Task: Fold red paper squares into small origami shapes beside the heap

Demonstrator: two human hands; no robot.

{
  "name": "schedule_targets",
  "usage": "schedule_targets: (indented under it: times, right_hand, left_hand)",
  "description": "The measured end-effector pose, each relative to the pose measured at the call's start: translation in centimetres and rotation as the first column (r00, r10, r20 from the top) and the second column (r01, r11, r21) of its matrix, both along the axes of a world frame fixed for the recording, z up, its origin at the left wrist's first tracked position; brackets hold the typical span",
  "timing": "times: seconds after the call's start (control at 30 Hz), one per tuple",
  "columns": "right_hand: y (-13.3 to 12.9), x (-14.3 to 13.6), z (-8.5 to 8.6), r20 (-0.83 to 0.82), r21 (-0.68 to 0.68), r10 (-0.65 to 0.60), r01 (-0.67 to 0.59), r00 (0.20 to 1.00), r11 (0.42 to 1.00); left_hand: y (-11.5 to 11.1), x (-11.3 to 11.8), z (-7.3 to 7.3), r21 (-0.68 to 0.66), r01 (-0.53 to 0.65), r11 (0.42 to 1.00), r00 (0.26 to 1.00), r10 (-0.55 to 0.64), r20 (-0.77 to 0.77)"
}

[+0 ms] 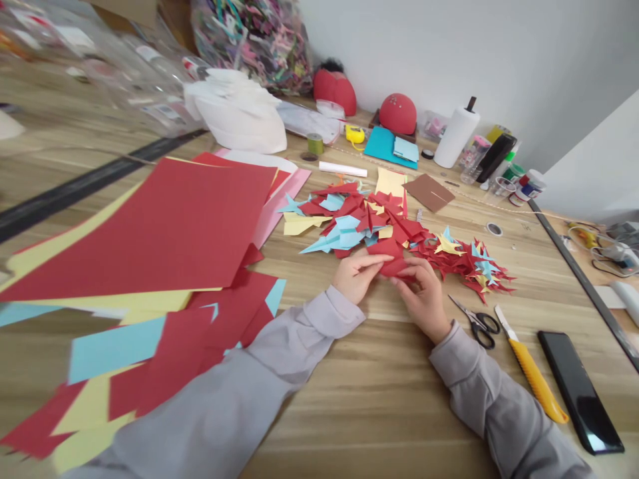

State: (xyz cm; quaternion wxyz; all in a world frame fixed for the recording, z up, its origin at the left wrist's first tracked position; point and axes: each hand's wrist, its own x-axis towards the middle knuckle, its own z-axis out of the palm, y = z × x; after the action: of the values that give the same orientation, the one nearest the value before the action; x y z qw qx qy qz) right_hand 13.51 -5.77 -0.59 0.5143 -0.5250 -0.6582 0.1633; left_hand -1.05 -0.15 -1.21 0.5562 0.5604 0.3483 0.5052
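Observation:
Between both hands is a piece of red paper (392,259), partly covered by fingers. My left hand (357,274) pinches its left side, thumb against fingers. On the other side my right hand (422,293) grips the paper's right edge. Just beyond them spreads a heap of folded paper shapes (344,216) in red, light blue and yellow, some like paper planes. To the right of it sits a pile of small folded paper stars or birds (472,263); I cannot tell which.
Large red sheets (150,226) and cut paper strips (174,352) cover the left. Scissors (479,321), a yellow utility knife (532,366) and a black phone (579,389) lie at right. Tape measure (355,134), red domes (398,113) and bottles (458,136) stand along the back.

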Motion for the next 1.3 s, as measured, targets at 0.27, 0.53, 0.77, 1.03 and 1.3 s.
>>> schedule_targets:
  times: [0.27, 0.53, 0.77, 1.03, 1.3]
  right_hand:
    - [0.0, 0.1, 0.0, -0.05, -0.056, -0.018, 0.015, 0.999, 0.998]
    - [0.0, -0.2, 0.4, -0.141, -0.1, -0.006, -0.008, 0.99, 0.995]
    - [0.0, -0.1, 0.1, -0.16, -0.147, -0.031, 0.007, 0.987, 0.989]
    - [-0.1, 0.1, -0.1, -0.102, -0.165, 0.034, -0.05, 0.994, 0.985]
    - [0.2, 0.1, 0.1, -0.112, -0.068, 0.066, -0.074, 0.992, 0.995]
  left_hand:
    - [0.0, 0.2, -0.1, -0.153, 0.011, 0.988, 0.996, 0.003, 0.088]
    - [-0.1, 0.2, 0.1, -0.228, 0.097, 0.969, 0.973, -0.044, 0.225]
    - [-0.2, 0.0, 0.8, -0.149, 0.082, 0.985, 0.993, -0.068, 0.098]
    - [0.1, -0.1, 0.2, -0.132, 0.012, 0.991, 1.0, -0.011, 0.003]
    - [0.0, 0.0, 0.5, -0.172, 0.025, 0.985, 0.999, -0.02, 0.032]
